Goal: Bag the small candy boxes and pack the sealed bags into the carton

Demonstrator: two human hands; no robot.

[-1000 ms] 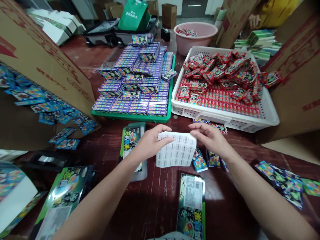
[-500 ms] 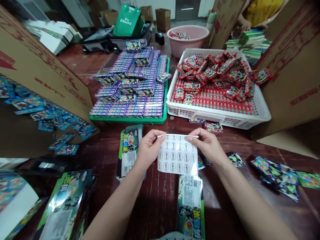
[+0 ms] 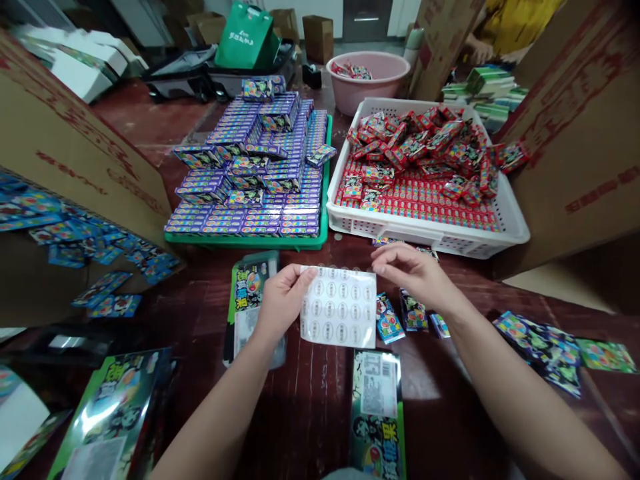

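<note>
My left hand (image 3: 284,300) pinches the left edge of a white sheet of stickers (image 3: 339,308), printed with rows of oval labels. My right hand (image 3: 417,277) is at the sheet's upper right corner, thumb and forefinger drawn close together; whether a small sticker is between them I cannot make out. Below the sheet lies a flat green-and-black candy package (image 3: 377,413) with a white printed label. Another such package (image 3: 246,300) lies beside my left hand. Small candy packets (image 3: 390,319) rest on the dark table under my right wrist.
Behind the sheet stand a green tray (image 3: 245,241) stacked with purple candy boxes and a white basket (image 3: 430,241) of red ones. Cardboard cartons (image 3: 85,127) flank both sides. A pink tub (image 3: 367,90) is farther back. Someone in yellow (image 3: 523,27) is at the upper right.
My right hand has let go of the sheet's top edge and moved slightly up, its fingers now off the corner. My left hand still holds the sheet. The view has shifted a little.
</note>
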